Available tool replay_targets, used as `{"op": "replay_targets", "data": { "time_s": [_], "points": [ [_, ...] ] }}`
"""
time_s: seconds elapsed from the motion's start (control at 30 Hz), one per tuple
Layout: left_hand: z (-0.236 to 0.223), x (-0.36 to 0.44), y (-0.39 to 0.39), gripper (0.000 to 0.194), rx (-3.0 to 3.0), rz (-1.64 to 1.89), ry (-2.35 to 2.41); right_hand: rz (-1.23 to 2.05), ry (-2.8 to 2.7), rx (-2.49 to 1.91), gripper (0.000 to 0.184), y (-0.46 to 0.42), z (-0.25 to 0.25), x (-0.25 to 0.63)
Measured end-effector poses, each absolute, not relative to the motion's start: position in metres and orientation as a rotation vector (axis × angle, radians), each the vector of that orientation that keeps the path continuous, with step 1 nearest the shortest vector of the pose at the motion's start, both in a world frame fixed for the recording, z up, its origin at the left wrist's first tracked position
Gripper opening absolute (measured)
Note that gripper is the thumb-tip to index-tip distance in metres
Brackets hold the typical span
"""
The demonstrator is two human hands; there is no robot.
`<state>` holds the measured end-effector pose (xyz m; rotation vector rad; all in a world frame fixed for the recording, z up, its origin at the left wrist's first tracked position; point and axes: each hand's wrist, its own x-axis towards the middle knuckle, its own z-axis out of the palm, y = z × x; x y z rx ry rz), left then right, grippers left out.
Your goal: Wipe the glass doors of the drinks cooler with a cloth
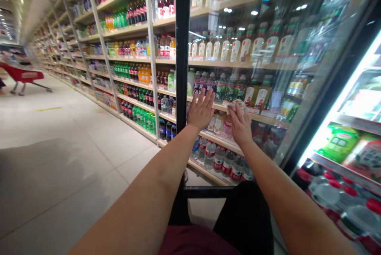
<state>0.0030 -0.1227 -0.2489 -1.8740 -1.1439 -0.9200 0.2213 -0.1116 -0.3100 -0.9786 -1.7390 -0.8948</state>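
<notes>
A glass door [220, 16] in a black frame stands swung out in front of me, with shelves of bottles showing through it. My left hand [201, 110] lies flat against the glass near the frame's left side, fingers spread and nothing in it. To its right, my right hand [241, 126] presses a crumpled pale cloth [237, 106] to the pane. The fingers are bent over the cloth and cover part of it. My knees in dark trousers are close to the door's bottom rail [208, 192].
At the right is a lit fridge with red-capped bottles [333, 191] and green packets [339, 140]. Long drink shelves [133, 84] run away to the left along a tiled floor [74, 167]. Farther off stands a red shopping cart [24, 74].
</notes>
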Motion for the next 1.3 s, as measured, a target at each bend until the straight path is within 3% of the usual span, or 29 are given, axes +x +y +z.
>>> {"op": "replay_targets", "data": {
  "time_s": [0.27, 0.47, 0.67, 0.87, 1.07, 1.3],
  "points": [
    [-0.253, 0.002, -0.114, 0.063, -1.825, -0.908, -1.123, -1.009, -1.92, -0.869, 0.058, -0.108, -0.322, 0.215],
    [-0.252, 0.002, -0.116, 0.064, -1.856, -0.907, -1.152, -0.925, -1.675, -0.948, 0.056, -0.105, -0.315, 0.212],
    [-0.252, 0.001, -0.115, 0.063, -1.861, -0.915, -1.142, -1.02, -1.972, -0.863, 0.059, -0.109, -0.322, 0.212],
    [-0.252, 0.0, -0.112, 0.062, -1.846, -0.911, -1.131, -0.968, -1.744, -0.973, 0.061, -0.105, -0.316, 0.216],
    [-0.251, -0.001, -0.106, 0.063, -1.842, -0.921, -1.128, -1.074, -2.044, -0.857, 0.063, -0.106, -0.316, 0.222],
    [-0.252, -0.001, -0.107, 0.065, -1.835, -0.927, -1.123, -1.028, -1.777, -0.977, 0.059, -0.104, -0.312, 0.227]
  ]
}}
